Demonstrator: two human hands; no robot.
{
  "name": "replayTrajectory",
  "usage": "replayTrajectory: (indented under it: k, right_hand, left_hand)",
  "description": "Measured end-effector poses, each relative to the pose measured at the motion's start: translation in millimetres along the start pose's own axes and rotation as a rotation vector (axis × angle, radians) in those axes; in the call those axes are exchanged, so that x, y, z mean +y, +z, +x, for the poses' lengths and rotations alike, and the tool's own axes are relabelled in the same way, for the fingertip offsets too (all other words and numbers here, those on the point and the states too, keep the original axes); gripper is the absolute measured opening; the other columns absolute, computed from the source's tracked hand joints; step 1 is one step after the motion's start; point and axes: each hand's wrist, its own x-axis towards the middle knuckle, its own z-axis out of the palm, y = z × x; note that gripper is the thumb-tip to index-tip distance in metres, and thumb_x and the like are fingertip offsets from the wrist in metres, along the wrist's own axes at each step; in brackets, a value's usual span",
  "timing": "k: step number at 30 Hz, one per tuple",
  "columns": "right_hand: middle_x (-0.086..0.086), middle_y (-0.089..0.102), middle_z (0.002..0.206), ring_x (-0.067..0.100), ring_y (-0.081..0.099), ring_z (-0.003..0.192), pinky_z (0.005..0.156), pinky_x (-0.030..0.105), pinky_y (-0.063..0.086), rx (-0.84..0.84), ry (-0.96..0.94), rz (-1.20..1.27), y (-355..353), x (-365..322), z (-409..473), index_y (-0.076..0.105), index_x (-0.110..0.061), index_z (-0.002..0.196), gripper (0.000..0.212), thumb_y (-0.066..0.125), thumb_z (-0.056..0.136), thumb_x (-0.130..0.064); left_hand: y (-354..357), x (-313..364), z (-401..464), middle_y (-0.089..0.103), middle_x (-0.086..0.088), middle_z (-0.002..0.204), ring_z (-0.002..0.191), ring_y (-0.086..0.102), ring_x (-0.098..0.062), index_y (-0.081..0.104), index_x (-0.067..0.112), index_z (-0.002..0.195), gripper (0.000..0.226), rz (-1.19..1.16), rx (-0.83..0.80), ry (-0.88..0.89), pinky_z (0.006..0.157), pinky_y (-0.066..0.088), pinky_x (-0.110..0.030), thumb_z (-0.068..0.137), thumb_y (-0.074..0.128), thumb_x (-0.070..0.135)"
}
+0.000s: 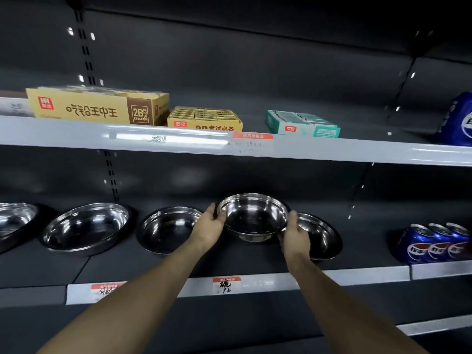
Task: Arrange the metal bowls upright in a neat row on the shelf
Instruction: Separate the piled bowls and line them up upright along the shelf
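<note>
The dark lower shelf (255, 264) carries a row of steel bowls, most leaning back against the rear panel: one cut off at far left (15, 221), a wide one (86, 227), and a smaller one (168, 229). Another (321, 236) leans at the right. Between these last two, the middle bowl (252, 215) is held by its rim, mouth tilted toward us. The left hand (210, 223) curls round its left edge, and the right hand (293, 232) cups the right edge. It looks light, rigid and slick, so I'd judge opposite rim grips safest.
</note>
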Motion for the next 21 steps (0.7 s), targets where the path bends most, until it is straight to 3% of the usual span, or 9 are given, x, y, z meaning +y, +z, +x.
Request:
replayTrajectory:
  k: [5, 8, 13, 17, 21]
  right_hand:
    - [0.006, 0.065, 0.068, 0.022, 0.061, 0.068, 0.070, 0.034, 0.047, 0.044, -0.007, -0.139, -4.1, 4.6, -2.4, 0.065, -0.007, 0.077, 0.033, 0.049, 0.097, -0.029]
    - [0.006, 0.065, 0.066, 0.022, 0.061, 0.067, 0.070, 0.032, 0.045, 0.073, 0.001, -0.185, -4.4, 5.0, -3.8, 0.059, -0.012, 0.068, 0.034, 0.049, 0.097, -0.026]
    - [0.016, 0.073, 0.077, 0.032, 0.067, 0.076, 0.084, 0.044, 0.056, 0.085, 0.024, -0.193, 3.5, 1.4, -1.2, 0.067, -0.004, 0.080, 0.035, 0.047, 0.097, -0.027]
    - [0.008, 0.068, 0.061, 0.022, 0.060, 0.051, 0.065, 0.039, 0.055, 0.070, 0.017, -0.153, 27.3, -1.1, -1.1, 0.061, -0.008, 0.071, 0.034, 0.046, 0.097, -0.025]
    - [0.009, 0.063, 0.057, 0.019, 0.053, 0.043, 0.043, 0.027, 0.042, -0.028, 0.010, -0.072, 68.0, -4.3, -8.8, 0.055, -0.012, 0.073, 0.028, 0.046, 0.098, -0.020]
  left_hand:
    - [-8.6, -0.2, -7.4, 0.040, -0.004, 0.155, 0.144, 0.036, -0.021, 0.021, 0.020, 0.157, 0.068, 0.262, -0.104, 0.036, 0.114, 0.025, -0.027, 0.100, 0.046, 0.046]
    - [-22.0, 4.1, -8.9, 0.040, -0.006, 0.156, 0.143, 0.038, -0.024, 0.018, 0.021, 0.158, 0.072, 0.518, -0.158, 0.087, 0.115, 0.029, -0.032, 0.098, 0.043, 0.053]
    - [-62.7, 5.3, -8.1, 0.036, -0.007, 0.157, 0.142, 0.037, -0.028, 0.024, 0.018, 0.156, 0.069, 1.040, -0.082, 0.234, 0.113, 0.034, -0.039, 0.099, 0.039, 0.053]
    - [-101.5, -5.8, -7.9, 0.042, -0.005, 0.151, 0.138, 0.038, -0.028, 0.036, 0.022, 0.150, 0.062, 1.185, -0.025, 0.161, 0.114, 0.032, -0.042, 0.099, 0.035, 0.056]
    - [-135.0, -17.5, -13.4, 0.045, -0.006, 0.148, 0.137, 0.039, -0.029, 0.036, 0.022, 0.150, 0.061, 1.222, 0.039, 0.095, 0.114, 0.031, -0.043, 0.099, 0.036, 0.055]
